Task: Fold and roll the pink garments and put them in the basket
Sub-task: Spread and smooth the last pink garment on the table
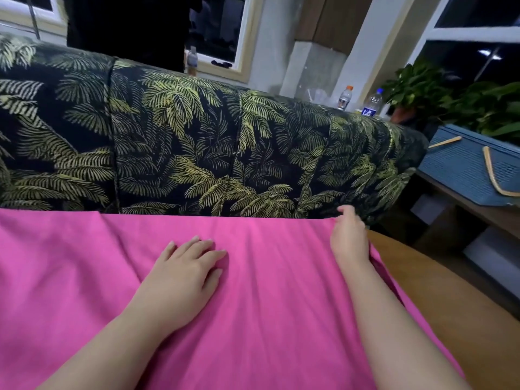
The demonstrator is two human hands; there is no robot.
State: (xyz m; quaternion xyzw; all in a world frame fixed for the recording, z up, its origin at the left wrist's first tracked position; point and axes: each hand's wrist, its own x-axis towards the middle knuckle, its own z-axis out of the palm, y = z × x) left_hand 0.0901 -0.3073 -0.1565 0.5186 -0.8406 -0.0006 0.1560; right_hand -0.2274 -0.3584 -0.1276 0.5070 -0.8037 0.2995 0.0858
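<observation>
A large pink garment (267, 291) lies spread flat across the lower half of the view, its far edge against the sofa back. My left hand (183, 266) presses flat on its middle with fingers straight. At the garment's far right corner my right hand (349, 240) grips the edge, fingers curled round the cloth. A blue woven basket (455, 170) with tan handles stands on a low table at the right, apart from both hands.
A dark sofa back with a palm-leaf print (197, 142) runs across the middle. Two plastic bottles (345, 97) stand behind it beside potted plants (478, 108). A brown surface (439, 305) shows to the right of the garment.
</observation>
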